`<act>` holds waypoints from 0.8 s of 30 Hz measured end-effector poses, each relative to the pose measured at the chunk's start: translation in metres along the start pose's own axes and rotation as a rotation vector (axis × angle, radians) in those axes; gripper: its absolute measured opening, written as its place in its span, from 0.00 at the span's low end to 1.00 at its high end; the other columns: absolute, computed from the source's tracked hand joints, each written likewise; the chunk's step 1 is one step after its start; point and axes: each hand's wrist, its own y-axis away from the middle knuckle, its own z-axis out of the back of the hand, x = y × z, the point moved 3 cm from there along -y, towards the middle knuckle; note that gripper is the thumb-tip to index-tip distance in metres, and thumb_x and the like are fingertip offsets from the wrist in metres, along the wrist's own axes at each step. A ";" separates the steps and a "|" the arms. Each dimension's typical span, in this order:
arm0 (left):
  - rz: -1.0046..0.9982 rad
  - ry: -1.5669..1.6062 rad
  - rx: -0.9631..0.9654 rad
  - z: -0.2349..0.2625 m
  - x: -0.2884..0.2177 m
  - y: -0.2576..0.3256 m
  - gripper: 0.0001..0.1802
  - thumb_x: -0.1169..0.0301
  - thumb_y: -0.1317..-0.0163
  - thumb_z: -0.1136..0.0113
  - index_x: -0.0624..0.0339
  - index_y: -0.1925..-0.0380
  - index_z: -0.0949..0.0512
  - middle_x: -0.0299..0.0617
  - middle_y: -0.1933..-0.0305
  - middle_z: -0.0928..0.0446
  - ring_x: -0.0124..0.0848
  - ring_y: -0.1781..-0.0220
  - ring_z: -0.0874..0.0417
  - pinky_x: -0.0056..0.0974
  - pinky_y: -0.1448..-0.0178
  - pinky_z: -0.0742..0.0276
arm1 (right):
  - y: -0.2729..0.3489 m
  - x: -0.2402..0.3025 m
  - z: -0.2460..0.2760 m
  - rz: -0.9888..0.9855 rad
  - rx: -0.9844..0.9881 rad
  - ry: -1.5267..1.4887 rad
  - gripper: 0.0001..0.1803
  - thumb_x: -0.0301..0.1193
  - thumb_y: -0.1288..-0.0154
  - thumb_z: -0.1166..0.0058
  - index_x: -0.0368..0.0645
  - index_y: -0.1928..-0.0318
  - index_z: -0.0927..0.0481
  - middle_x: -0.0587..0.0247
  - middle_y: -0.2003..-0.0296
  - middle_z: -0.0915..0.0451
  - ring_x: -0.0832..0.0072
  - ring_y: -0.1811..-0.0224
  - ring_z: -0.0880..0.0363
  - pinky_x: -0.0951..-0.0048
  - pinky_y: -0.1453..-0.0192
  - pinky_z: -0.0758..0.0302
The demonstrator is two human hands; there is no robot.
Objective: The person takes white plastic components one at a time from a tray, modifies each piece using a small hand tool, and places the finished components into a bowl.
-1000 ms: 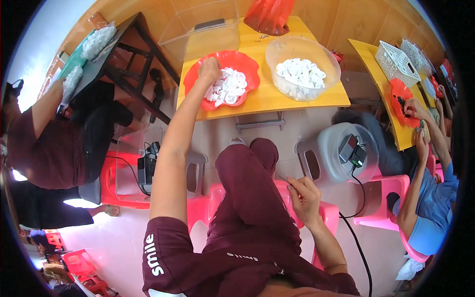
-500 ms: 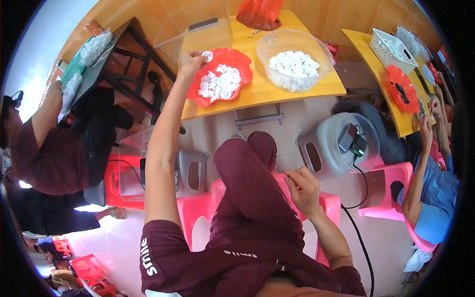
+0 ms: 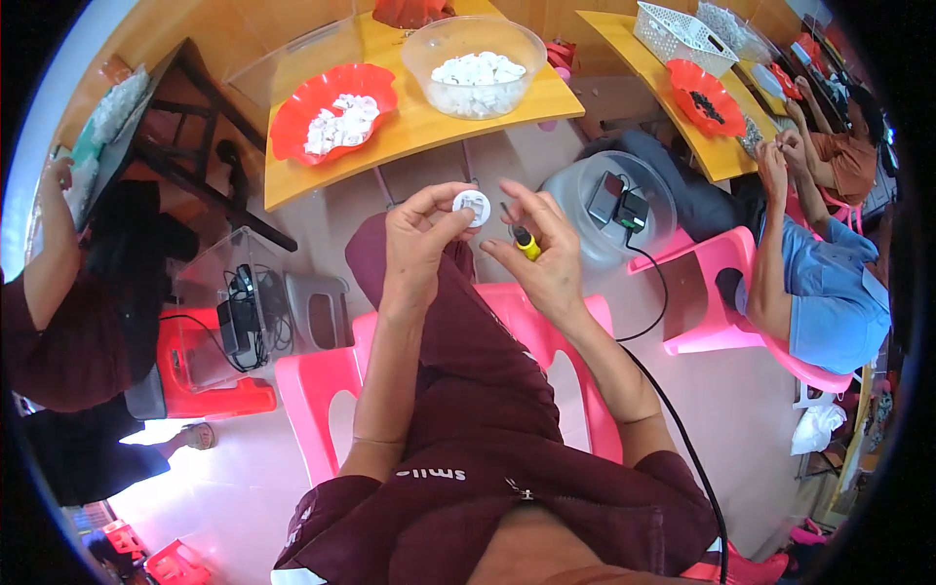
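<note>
My left hand [image 3: 421, 234] pinches a small round white part [image 3: 472, 206] between thumb and fingers, held up over my knee. My right hand [image 3: 542, 255] is close beside it and grips a small screwdriver with a yellow handle [image 3: 525, 243], its tip pointing up toward the part. Both hands hover above my dark red trousers. Ahead on the yellow table [image 3: 409, 132] stand a red scalloped dish [image 3: 312, 97] with white parts and a clear bowl [image 3: 475, 49] with several more.
A pink plastic chair [image 3: 322, 400] is under my legs. A clear box with cables [image 3: 234, 312] sits on a red stool at left. A round clear tub with devices [image 3: 609, 210] stands at right. Seated people work at left and right; a second yellow table [image 3: 673, 107] holds a red dish and white basket.
My left arm has drawn back from the red dish to my lap, now holding a white part. My right hand has risen from my knee to meet it with the screwdriver.
</note>
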 end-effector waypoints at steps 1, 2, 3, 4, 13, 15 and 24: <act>0.006 0.032 -0.009 -0.002 0.003 0.001 0.13 0.81 0.47 0.43 0.67 0.60 0.23 0.39 0.66 0.21 0.22 0.67 0.21 0.25 0.63 0.24 | -0.003 0.001 -0.002 0.004 -0.001 0.001 0.29 0.22 0.55 0.36 0.43 0.47 0.26 0.66 0.70 0.30 0.80 0.70 0.31 0.81 0.67 0.33; -0.036 0.054 0.005 -0.006 0.004 0.002 0.12 0.82 0.47 0.43 0.67 0.60 0.24 0.39 0.65 0.21 0.22 0.67 0.21 0.26 0.63 0.24 | -0.005 0.002 -0.004 0.063 0.003 -0.007 0.28 0.21 0.55 0.36 0.43 0.49 0.24 0.65 0.70 0.29 0.79 0.69 0.29 0.80 0.65 0.32; -0.039 0.055 -0.001 -0.008 0.004 0.004 0.12 0.82 0.47 0.43 0.67 0.60 0.24 0.39 0.65 0.21 0.22 0.67 0.21 0.26 0.63 0.24 | -0.006 0.004 -0.005 0.121 0.008 -0.014 0.26 0.21 0.55 0.36 0.43 0.50 0.23 0.64 0.69 0.28 0.78 0.68 0.27 0.79 0.64 0.30; -0.041 0.046 0.008 -0.010 0.004 0.006 0.13 0.82 0.47 0.44 0.67 0.59 0.24 0.39 0.64 0.21 0.22 0.66 0.21 0.26 0.61 0.25 | -0.005 0.006 -0.005 0.122 0.015 -0.016 0.26 0.21 0.55 0.36 0.43 0.50 0.23 0.64 0.69 0.28 0.78 0.68 0.27 0.79 0.64 0.30; 0.129 0.374 0.102 -0.006 0.013 0.006 0.11 0.73 0.39 0.47 0.64 0.57 0.25 0.39 0.59 0.23 0.25 0.58 0.22 0.32 0.56 0.23 | -0.011 0.001 0.001 0.074 0.054 -0.121 0.25 0.19 0.55 0.36 0.43 0.52 0.21 0.66 0.68 0.28 0.77 0.64 0.29 0.78 0.59 0.31; 0.157 0.460 0.146 -0.004 0.015 0.005 0.11 0.71 0.37 0.48 0.63 0.56 0.26 0.39 0.57 0.23 0.26 0.56 0.22 0.33 0.54 0.23 | -0.014 0.004 0.000 0.109 0.084 -0.076 0.26 0.19 0.55 0.36 0.44 0.51 0.22 0.67 0.67 0.29 0.78 0.63 0.30 0.78 0.57 0.33; 0.023 0.571 0.220 0.010 -0.007 -0.001 0.17 0.69 0.39 0.46 0.65 0.51 0.29 0.45 0.55 0.24 0.34 0.54 0.21 0.35 0.51 0.23 | -0.008 0.010 -0.003 0.009 0.004 -0.182 0.30 0.18 0.54 0.40 0.39 0.45 0.27 0.64 0.63 0.34 0.77 0.59 0.35 0.79 0.53 0.35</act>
